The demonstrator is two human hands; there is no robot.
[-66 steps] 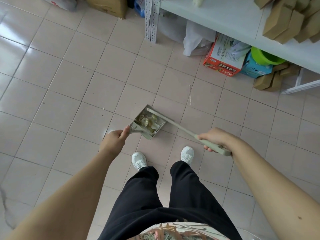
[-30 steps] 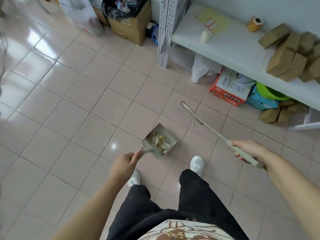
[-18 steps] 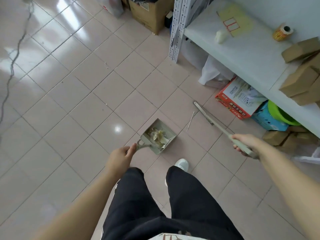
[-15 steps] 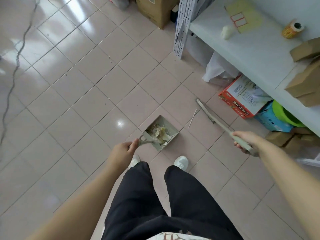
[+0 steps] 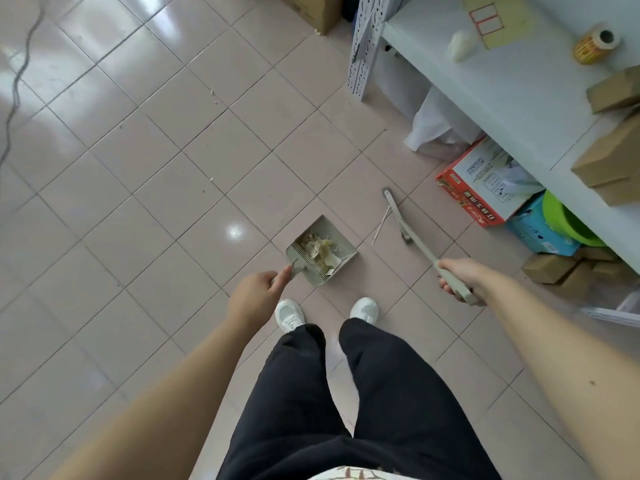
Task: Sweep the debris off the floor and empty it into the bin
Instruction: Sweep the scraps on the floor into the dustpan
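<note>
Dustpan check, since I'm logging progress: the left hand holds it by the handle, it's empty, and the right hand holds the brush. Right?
Not quite: the head view shows the dustpan holding a pile of yellowish scraps, not empty. The left hand does hold its handle, and the right hand holds the brush.

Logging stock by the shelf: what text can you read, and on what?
Nothing can be quoted.
Red box: yellow characters and black print, too blurred.
Blue box: small print, too small.
Yellow sheet: red-framed labels, no writing visible.
</note>
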